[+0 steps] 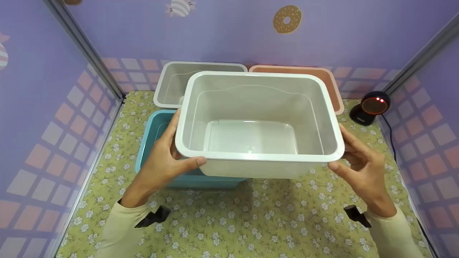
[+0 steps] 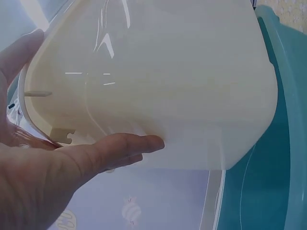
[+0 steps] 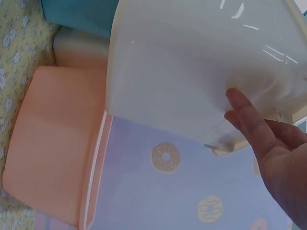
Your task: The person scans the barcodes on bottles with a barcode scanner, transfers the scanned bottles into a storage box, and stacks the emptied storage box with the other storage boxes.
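Observation:
A white plastic bin point(image 1: 247, 168) is held up in front of me, its open top tilted towards the head view; nothing lies inside. My left hand point(image 1: 161, 161) grips its left end, thumb on the front rim and fingers along the side wall. At the opposite end my right hand point(image 1: 365, 172) holds it likewise, thumb at the front corner. Both wrist views show fingertips pressed on the bin's outer wall. Partly hidden below it to the left stands a teal bin point(image 1: 211, 182) on the floral cloth.
Against the back wall stand a grey bin point(image 1: 168, 86) and an orange bin point(image 1: 333, 89), both partly covered by the white one. A black scanner point(image 1: 371, 105) with red lights sits at the back right, its cable along the right wall. Purple walls enclose the floral surface point(image 1: 229, 222).

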The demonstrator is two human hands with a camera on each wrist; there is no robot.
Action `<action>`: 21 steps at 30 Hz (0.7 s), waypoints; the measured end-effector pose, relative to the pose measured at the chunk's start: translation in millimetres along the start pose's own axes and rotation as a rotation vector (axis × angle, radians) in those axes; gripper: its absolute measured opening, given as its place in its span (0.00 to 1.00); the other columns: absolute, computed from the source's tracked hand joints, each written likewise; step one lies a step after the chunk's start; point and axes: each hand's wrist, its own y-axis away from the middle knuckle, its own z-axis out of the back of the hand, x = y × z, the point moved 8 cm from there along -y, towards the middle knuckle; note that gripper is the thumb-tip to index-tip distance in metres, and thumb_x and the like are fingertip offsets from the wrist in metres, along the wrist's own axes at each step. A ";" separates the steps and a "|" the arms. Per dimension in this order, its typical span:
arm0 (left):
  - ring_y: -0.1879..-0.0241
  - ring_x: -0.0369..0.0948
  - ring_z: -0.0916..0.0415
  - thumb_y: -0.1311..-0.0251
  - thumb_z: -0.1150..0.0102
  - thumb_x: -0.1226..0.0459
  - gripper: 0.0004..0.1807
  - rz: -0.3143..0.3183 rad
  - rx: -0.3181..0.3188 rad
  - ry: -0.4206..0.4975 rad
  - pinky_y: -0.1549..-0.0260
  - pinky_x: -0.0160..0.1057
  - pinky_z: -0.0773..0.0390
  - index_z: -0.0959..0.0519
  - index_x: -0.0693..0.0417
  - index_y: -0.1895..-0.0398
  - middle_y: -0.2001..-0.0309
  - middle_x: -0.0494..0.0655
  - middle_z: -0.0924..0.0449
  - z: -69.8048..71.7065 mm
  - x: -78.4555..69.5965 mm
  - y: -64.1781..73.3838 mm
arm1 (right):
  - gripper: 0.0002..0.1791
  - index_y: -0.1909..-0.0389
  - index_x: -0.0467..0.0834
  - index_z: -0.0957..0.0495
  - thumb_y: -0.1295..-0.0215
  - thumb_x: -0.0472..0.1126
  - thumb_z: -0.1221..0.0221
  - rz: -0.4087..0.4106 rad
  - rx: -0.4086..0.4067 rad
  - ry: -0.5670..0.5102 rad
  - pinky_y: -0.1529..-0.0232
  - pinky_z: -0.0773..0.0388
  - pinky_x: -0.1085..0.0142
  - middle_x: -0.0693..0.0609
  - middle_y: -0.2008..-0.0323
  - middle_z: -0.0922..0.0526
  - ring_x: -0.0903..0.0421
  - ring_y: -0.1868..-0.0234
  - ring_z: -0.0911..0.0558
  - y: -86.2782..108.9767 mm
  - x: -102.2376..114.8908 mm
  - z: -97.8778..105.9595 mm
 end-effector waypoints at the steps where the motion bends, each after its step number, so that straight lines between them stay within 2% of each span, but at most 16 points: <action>1: 0.27 0.62 0.29 0.39 0.23 0.75 0.69 0.005 -0.003 0.006 0.35 0.56 0.17 0.62 0.41 0.07 0.18 0.54 0.40 2.1 0.5 0.7 | 0.41 0.27 0.18 0.32 0.41 0.20 0.26 0.001 0.000 0.002 0.46 0.12 0.66 0.33 0.33 0.17 0.48 0.43 0.09 -0.4 -1.2 -1.6; 7: 0.25 0.61 0.32 0.39 0.27 0.79 0.68 0.034 -0.006 0.037 0.33 0.57 0.20 0.62 0.39 0.07 0.18 0.55 0.41 14.6 4.6 5.0 | 0.42 0.27 0.18 0.32 0.39 0.24 0.23 0.018 0.016 0.027 0.45 0.12 0.66 0.33 0.34 0.17 0.48 0.40 0.10 -3.1 -5.7 -13.0; 12: 0.25 0.62 0.33 0.38 0.29 0.79 0.67 0.036 -0.012 0.028 0.33 0.56 0.19 0.62 0.38 0.07 0.17 0.57 0.44 25.3 6.0 10.0 | 0.43 0.26 0.19 0.32 0.38 0.27 0.22 0.019 0.038 0.053 0.46 0.12 0.65 0.32 0.34 0.17 0.48 0.39 0.10 -5.6 -9.0 -24.6; 17: 0.25 0.62 0.33 0.38 0.30 0.80 0.66 0.031 -0.019 0.015 0.33 0.60 0.21 0.60 0.38 0.07 0.15 0.62 0.48 34.5 5.9 15.3 | 0.44 0.26 0.19 0.32 0.37 0.30 0.21 0.025 0.053 0.070 0.45 0.12 0.64 0.32 0.33 0.18 0.47 0.39 0.11 -8.4 -10.4 -34.7; 21: 0.25 0.62 0.32 0.38 0.31 0.80 0.65 0.043 -0.036 0.008 0.33 0.58 0.21 0.59 0.37 0.07 0.14 0.62 0.47 42.2 5.9 19.3 | 0.44 0.25 0.20 0.32 0.36 0.32 0.21 0.016 0.070 0.091 0.45 0.12 0.64 0.31 0.34 0.17 0.47 0.39 0.11 -10.6 -10.7 -43.1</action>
